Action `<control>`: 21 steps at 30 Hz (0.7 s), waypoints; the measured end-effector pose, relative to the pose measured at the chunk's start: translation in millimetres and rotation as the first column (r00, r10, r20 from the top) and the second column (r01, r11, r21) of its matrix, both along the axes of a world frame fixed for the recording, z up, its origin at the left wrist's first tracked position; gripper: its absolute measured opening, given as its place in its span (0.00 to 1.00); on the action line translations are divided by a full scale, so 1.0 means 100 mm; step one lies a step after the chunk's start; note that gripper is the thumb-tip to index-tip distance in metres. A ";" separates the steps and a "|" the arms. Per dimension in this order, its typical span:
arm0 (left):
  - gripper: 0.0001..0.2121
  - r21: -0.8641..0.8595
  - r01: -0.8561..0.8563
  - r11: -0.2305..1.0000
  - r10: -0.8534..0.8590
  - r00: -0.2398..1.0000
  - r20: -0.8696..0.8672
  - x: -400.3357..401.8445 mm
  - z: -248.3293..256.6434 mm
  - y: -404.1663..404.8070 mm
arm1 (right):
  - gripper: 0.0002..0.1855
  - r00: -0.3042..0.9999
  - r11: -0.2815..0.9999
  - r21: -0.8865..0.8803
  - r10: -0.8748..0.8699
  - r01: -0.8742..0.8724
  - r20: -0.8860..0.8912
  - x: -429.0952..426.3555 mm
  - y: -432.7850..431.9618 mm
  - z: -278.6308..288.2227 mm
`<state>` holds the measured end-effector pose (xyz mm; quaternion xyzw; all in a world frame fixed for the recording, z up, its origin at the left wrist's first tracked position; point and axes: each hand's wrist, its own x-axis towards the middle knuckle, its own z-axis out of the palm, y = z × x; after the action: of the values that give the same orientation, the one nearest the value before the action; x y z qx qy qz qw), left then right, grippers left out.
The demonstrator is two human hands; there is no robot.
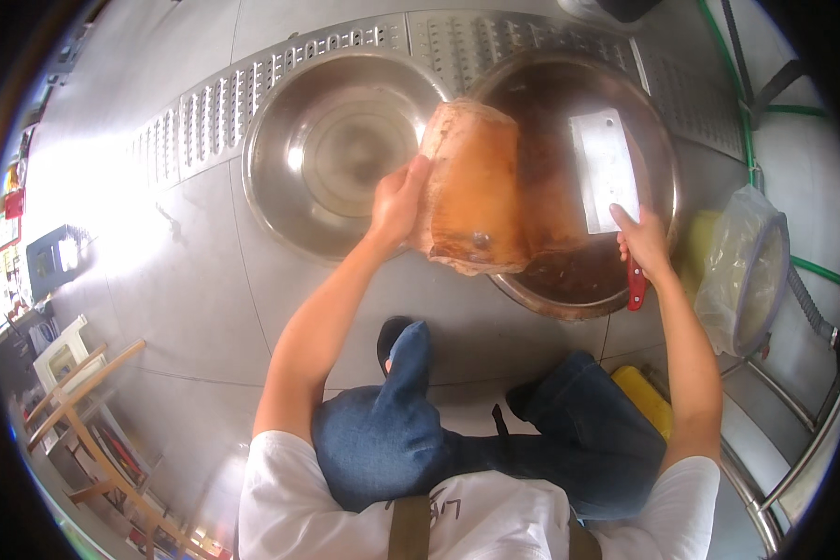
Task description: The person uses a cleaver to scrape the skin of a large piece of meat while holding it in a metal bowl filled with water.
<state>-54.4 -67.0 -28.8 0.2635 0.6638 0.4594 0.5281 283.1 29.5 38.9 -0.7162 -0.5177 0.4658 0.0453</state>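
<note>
My left hand grips the left edge of a thick slab of meat, whose browned skin side faces up. The slab is held up between two large metal basins and overlaps the rims of both. In my right hand is a cleaver with a red handle; its broad blade points away from me over the right basin. My right thumb lies against the lower part of the blade. Brownish contents show in the right basin, partly hidden by the slab and cleaver. The left basin holds what looks like clear liquid.
A perforated metal drain grate runs behind the basins across the tiled floor. On the right are a bucket lined with a clear plastic bag, green hoses and metal tubing. A wooden chair stands at the lower left.
</note>
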 end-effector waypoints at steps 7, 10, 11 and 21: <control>0.29 -0.092 -0.110 0.990 0.128 0.968 0.214 -0.03 -0.12 0.06 | 0.22 0.981 0.971 0.236 -0.078 0.035 0.175 0.57 0.03 -0.55; 0.28 -0.125 -0.141 0.982 0.168 0.955 0.245 -0.05 -0.15 0.03 | 0.18 0.774 0.804 0.417 0.081 -0.423 0.629 0.38 0.03 -0.41; 0.28 -0.122 -0.140 0.983 0.166 0.958 0.233 -0.06 -0.14 0.03 | 0.18 0.751 0.709 0.504 0.055 -0.493 0.658 0.30 0.02 -0.39; 0.28 -0.112 -0.111 0.987 0.134 0.965 0.224 -0.05 -0.22 0.03 | 0.21 0.952 0.918 0.397 0.134 -0.015 -0.275 -0.92 1.31 -1.07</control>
<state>-59.6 -64.4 -50.4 0.1402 0.6347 0.4854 0.5847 191.2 160.1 -68.5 -0.5941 -0.6146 0.4568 0.2462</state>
